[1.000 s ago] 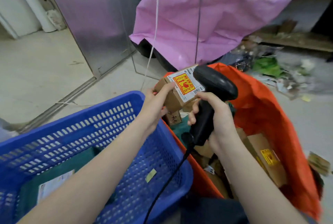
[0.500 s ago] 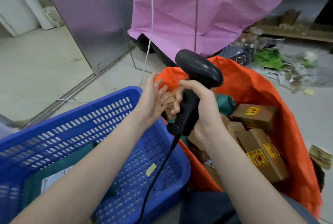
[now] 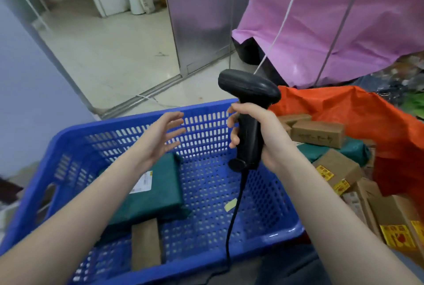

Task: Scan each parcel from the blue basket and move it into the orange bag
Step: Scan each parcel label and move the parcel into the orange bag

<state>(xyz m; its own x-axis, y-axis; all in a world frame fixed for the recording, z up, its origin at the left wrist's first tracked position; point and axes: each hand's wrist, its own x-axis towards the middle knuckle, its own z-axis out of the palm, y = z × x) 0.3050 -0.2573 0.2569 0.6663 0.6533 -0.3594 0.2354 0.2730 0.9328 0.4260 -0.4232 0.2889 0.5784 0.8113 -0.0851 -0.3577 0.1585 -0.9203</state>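
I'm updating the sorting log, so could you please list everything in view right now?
basket: one, blue, centre foreground.
soft parcel: one, dark green, in the basket.
flat box: one, brown, in the basket by the near wall.
bag: one, orange, right of the basket.
boxes: several, brown, inside the bag.
scanner: one, black, corded, above the basket.
sack: one, pink, hanging behind the bag.
left hand: open, empty, over the basket.
right hand: grips the scanner handle.

Nothing reads clearly: yellow stickers on the cardboard parcels (image 3: pixel 337 171) perhaps carry red marks, illegible.
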